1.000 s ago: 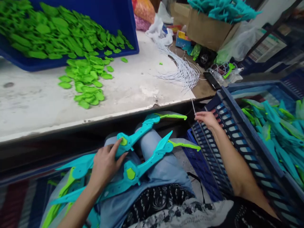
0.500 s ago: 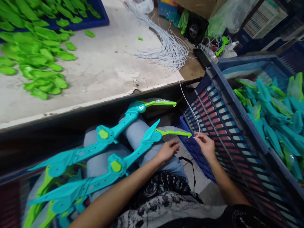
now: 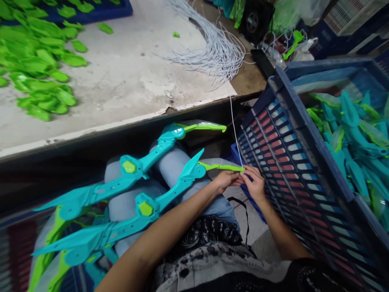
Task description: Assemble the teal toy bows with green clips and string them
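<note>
Left hand (image 3: 226, 181) grip is closed on the green tip of the bow (image 3: 146, 209), which lies across the lap. Right hand (image 3: 255, 185) pinches the string (image 3: 236, 134) right there. String: thin, limp, prob. slippery, so hold near its end. Bow: light, stiff plastic; tip maybe fragile.

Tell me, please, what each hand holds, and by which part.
The right hand pinches the white string at its lower end; the left hand grips the nearer bow by its green tip.
</note>
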Demonstrator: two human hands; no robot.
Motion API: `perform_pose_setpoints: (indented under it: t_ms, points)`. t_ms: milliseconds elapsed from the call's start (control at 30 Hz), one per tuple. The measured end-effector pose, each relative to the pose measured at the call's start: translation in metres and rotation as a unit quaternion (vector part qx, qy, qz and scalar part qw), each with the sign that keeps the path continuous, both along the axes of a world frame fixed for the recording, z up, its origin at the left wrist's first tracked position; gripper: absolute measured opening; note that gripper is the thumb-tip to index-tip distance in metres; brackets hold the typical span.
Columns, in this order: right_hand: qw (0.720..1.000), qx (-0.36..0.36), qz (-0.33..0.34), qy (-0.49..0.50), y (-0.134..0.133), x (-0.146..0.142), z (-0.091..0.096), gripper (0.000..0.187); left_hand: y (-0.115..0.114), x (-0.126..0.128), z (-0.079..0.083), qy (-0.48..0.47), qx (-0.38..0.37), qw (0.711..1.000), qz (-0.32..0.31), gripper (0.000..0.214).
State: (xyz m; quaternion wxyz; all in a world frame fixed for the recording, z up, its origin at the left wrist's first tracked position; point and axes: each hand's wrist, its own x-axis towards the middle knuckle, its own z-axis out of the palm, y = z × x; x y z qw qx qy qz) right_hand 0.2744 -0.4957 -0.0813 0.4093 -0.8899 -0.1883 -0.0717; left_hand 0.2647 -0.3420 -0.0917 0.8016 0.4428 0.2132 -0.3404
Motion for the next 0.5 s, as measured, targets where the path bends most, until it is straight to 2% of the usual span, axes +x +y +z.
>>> perform_pose_setpoints:
  t_ms: [167, 267, 300, 333, 400, 433, 500]
  points:
    - [1.0, -0.02, 0.01, 0.005, -0.002, 0.0, -0.003, 0.011, -0.003, 0.003, 0.008, -0.015, 0.04, 0.999, -0.032, 0.014]
    - [0.999, -0.031, 0.0, 0.02, -0.005, 0.0, -0.006, 0.032, 0.018, -0.011, 0.025, -0.039, 0.113, 0.991, -0.06, 0.021]
    - [0.999, -0.034, 0.001, 0.018, -0.007, 0.0, -0.007, 0.041, 0.033, -0.022, 0.033, -0.066, 0.156, 0.983, -0.073, 0.021]
    - [0.999, -0.036, 0.005, 0.014, -0.008, 0.0, -0.007, 0.048, 0.052, -0.036, 0.042, -0.12, 0.228, 0.962, -0.094, 0.021]
    - [0.999, -0.045, 0.011, 0.006, -0.01, 0.0, -0.008, 0.06, 0.102, -0.076, 0.06, -0.208, 0.366, 0.898, -0.127, 0.019]
    - [0.999, -0.05, 0.012, 0.003, -0.011, 0.001, -0.008, 0.063, 0.131, -0.101, 0.067, -0.207, 0.411, 0.877, -0.134, 0.024]
    - [0.998, -0.059, 0.014, -0.001, -0.011, 0.002, -0.008, 0.068, 0.19, -0.157, 0.078, -0.156, 0.475, 0.855, -0.139, 0.032]
